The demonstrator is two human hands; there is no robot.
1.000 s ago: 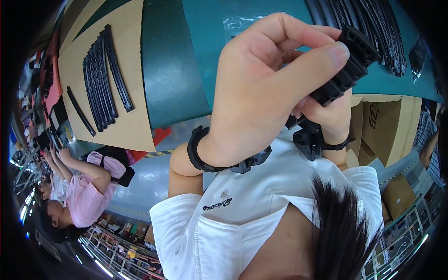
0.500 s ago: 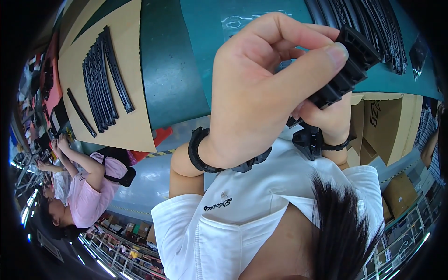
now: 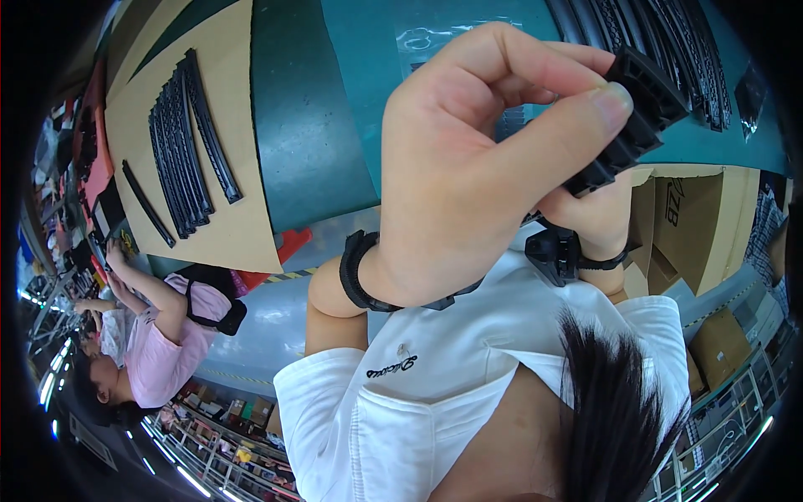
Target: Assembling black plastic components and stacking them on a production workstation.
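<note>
My left hand (image 3: 477,159) pinches a black ribbed plastic strip (image 3: 627,138) between thumb and bent forefinger, up in front of me over the table's near side. The strip is held at a slant, its row of raised ribs facing right. Below and behind it is my right hand (image 3: 595,213), closed at the strip's lower end, with most of its fingers hidden by my left hand and the strip. Each wrist wears a black strap; a black module (image 3: 552,255) is seen at the right wrist.
Several long black curved strips (image 3: 180,151) lie on a cardboard sheet (image 3: 238,92) at left. More strips (image 3: 661,50) and clear plastic bags (image 3: 427,38) are on the green table (image 3: 309,109). An open carton (image 3: 698,226) stands at right. A person in pink (image 3: 171,351) works at left.
My left hand and the black ribbed strip have shifted slightly to the right. At left, the other person's arms have moved a little.
</note>
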